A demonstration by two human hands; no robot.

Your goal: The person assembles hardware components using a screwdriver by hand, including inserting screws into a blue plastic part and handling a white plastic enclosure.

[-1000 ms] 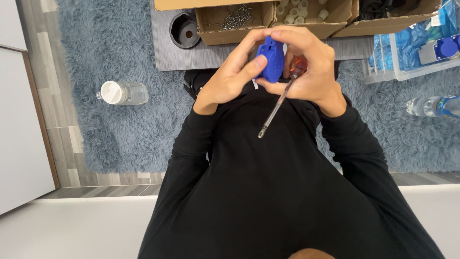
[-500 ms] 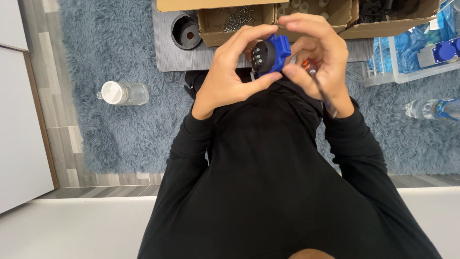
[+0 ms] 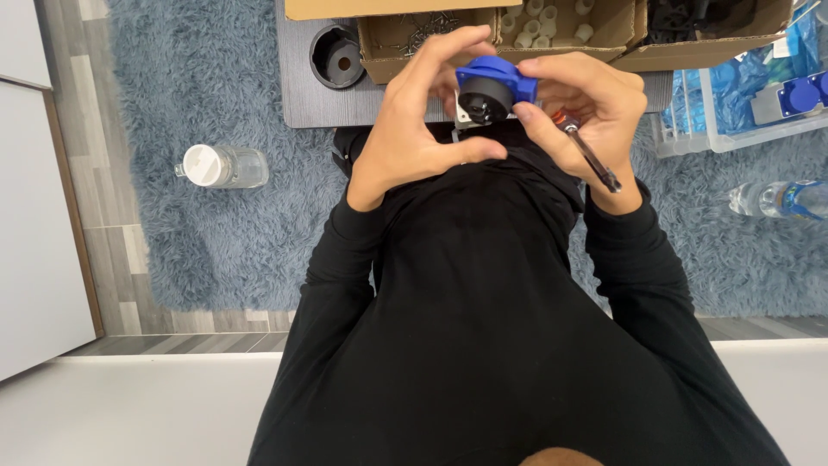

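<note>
Both my hands hold a blue socket part with a round black face and a white base, in front of my chest. My left hand grips it from the left, thumb under it and fingers curled over the top. My right hand pinches its right side with thumb and fingers. The same hand also keeps a screwdriver with a red handle, its metal shaft pointing down and right over my wrist.
A dark low table carries cardboard boxes of small parts and a black round cup. A clear bin with blue parts sits at right. Plastic bottles lie on the blue-grey rug, at left and right.
The blue part has been turned so its black round face points at me. The screwdriver swung from pointing down-left to lying along my right wrist. Both hands rose slightly.
</note>
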